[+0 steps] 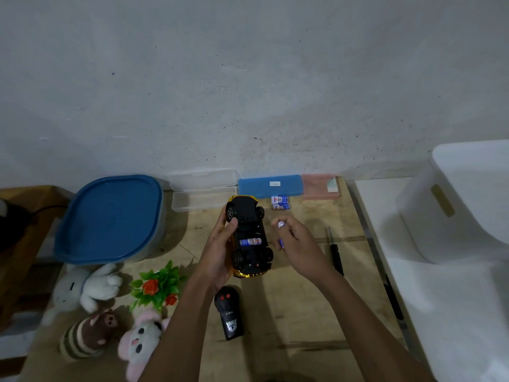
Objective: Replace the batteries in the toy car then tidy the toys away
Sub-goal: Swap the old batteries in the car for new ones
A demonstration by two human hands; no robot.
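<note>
My left hand (220,249) grips a yellow toy car (249,235) turned belly-up above the wooden table (297,312). Its black underside shows an uncovered battery bay with one blue-and-white battery (250,241) lying in it. My right hand (297,244), just right of the car, holds another battery (281,224) in curled fingers; a bit of blue shows under the hand. Two more batteries (280,203) lie on the table behind the car. A black remote control (229,315) with red buttons lies below the car.
A blue-lidded bin (110,219) stands at the left. Clear (202,193), blue (270,186) and pink (319,186) cases line the wall. A black screwdriver (336,252) lies at the right. Plush toys (91,285) and a plastic plant (157,285) lie at front left. A white bin (454,205) stands at right.
</note>
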